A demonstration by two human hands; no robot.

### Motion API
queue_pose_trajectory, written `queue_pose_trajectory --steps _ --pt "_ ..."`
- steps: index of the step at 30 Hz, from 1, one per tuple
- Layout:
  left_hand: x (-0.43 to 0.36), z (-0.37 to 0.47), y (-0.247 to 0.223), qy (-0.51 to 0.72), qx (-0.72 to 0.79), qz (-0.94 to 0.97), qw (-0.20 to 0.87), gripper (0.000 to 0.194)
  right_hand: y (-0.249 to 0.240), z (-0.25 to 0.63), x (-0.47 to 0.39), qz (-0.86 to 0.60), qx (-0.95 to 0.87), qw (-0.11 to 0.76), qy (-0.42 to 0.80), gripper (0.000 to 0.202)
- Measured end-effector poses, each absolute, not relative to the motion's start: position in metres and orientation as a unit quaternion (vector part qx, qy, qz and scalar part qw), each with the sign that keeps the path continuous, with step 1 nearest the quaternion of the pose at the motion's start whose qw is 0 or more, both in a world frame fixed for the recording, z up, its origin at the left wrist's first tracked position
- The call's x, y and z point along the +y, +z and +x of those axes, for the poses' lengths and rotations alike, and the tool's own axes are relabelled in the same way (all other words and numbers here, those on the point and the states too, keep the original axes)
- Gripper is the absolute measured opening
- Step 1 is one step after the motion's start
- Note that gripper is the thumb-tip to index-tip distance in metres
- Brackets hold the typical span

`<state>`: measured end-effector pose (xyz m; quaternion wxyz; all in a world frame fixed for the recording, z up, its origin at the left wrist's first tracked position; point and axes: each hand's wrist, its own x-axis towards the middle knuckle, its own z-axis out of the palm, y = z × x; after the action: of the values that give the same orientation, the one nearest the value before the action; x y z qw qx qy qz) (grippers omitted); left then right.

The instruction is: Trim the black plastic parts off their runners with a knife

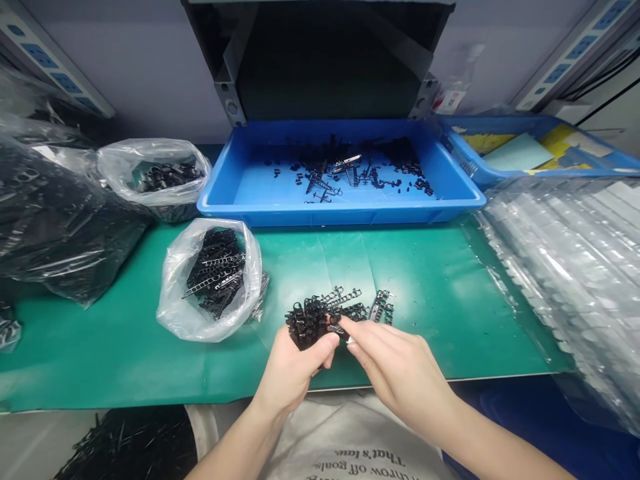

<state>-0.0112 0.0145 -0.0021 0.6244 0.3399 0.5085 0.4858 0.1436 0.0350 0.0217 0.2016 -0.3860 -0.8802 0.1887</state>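
Note:
A bunch of small black plastic parts point(306, 321) is gripped in my left hand point(293, 367), above the front edge of the green mat. The fingers of my right hand point(387, 353) are pinched together at the bunch's right side, on a small black piece point(339, 330). Just beyond my hands, several black toothed strips point(381, 305) lie on the mat. To the left stands an open clear plastic bag point(170, 303) filled with similar black strips point(217, 270).
A blue tray point(340, 217) with scattered black pieces stands at the back. A second bag of parts point(155, 143) and a large dark bag point(65, 220) are at left. Clear plastic trays point(575, 267) pile up at right. Below the mat is a bin of black scraps point(203, 427).

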Motion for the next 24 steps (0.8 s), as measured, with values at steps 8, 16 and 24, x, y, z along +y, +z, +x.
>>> queue_pose_trajectory --steps 8,16,24 --pt "0.010 -0.009 -0.009 0.514 0.498 0.339 0.610 0.032 0.017 0.140 0.030 -0.403 -0.870 0.228 0.169 0.033" --pt "0.009 0.000 -0.004 0.542 0.506 0.283 0.608 0.027 0.014 0.135 0.027 -0.418 -0.852 0.260 0.178 0.034" --pt "0.009 0.000 -0.002 0.511 0.521 0.284 0.622 0.029 0.010 0.137 0.035 -0.441 -0.781 0.292 0.333 0.028"
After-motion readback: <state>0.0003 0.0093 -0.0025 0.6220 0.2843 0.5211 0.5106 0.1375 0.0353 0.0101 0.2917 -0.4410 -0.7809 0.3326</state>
